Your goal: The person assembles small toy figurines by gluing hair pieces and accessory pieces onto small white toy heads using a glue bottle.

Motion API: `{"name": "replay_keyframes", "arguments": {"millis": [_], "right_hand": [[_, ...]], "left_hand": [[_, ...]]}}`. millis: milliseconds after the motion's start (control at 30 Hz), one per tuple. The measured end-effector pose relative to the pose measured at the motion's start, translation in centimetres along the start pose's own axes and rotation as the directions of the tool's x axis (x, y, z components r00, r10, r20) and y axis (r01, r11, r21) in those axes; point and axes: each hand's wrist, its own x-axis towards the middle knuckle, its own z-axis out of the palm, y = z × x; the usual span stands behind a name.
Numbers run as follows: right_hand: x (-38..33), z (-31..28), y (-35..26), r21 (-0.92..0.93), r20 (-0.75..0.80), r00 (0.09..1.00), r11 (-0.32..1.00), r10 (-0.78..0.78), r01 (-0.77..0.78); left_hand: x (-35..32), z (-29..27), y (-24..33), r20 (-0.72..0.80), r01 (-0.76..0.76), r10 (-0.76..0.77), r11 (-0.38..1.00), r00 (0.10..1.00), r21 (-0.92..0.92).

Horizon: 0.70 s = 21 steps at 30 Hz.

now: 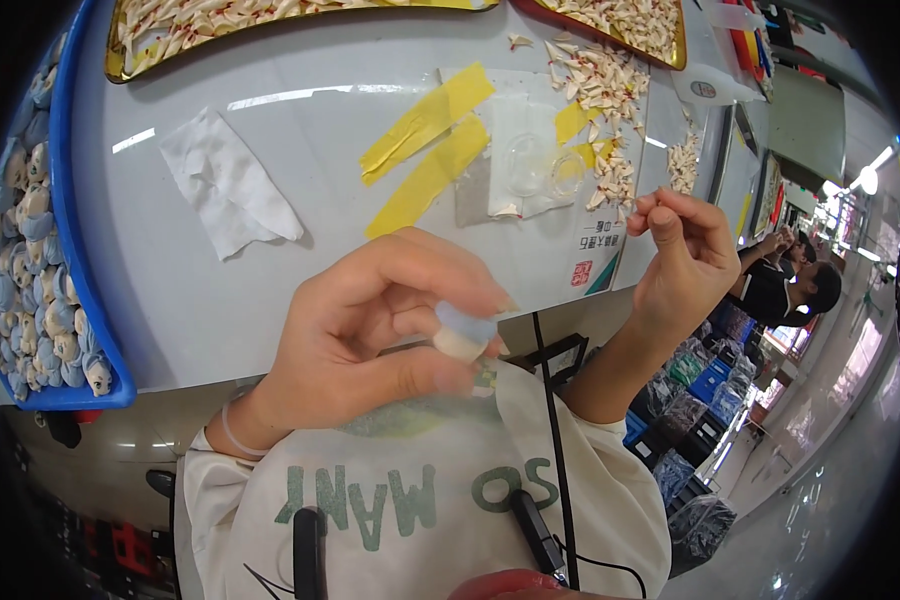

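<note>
My left hand (355, 325) holds a small doll's head (460, 335), light blue on top and cream below, between thumb and fingers in front of my shirt. Motion blurs it slightly. To the right, my right hand (688, 245) is raised at the table's edge with thumb and fingertips pinched together. Whatever is in that pinch, if anything, is too small to make out. Just beyond it lies a loose pile of small cream pointed pieces (610, 85) with red marks. Two clear round dishes (527, 165) rest on a white sheet (510, 120) left of the pile.
A blue tray (67, 190) full of similar doll's heads (35, 240) stands at the left. Gold-rimmed trays (300, 17) of pointed pieces line the far side. A white cloth (230, 185) and yellow tape strips (425, 120) lie on the table. Other people (790, 285) sit further right.
</note>
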Motion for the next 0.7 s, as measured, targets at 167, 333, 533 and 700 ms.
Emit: {"name": "replay_keyframes", "arguments": {"millis": [167, 333, 533, 700], "right_hand": [[-1.0, 0.0, 0.6, 0.095, 0.020, 1.000, 0.995, 0.020, -0.021], [-2.5, 0.2, 1.4, 0.125, -0.104, 0.994, 0.992, 0.039, -0.025], [-1.4, 1.0, -0.5, 0.159, -0.053, 0.999, 0.987, -0.010, 0.018], [1.3, 1.2, -1.4, -0.107, 0.198, 0.952, 0.960, -0.235, 0.259]], "left_hand": [[0.1, -0.2, 0.0, 0.012, 0.023, -0.024, 0.999, 1.000, 0.034], [0.2, 0.0, 0.0, 0.003, 0.037, -0.037, 0.999, 0.999, 0.018], [0.3, -0.3, -0.4, 0.030, -0.008, 0.007, 0.999, 1.000, 0.037], [0.4, -0.3, -0.6, 0.009, -0.055, 0.055, 0.998, 0.998, 0.042]]}}
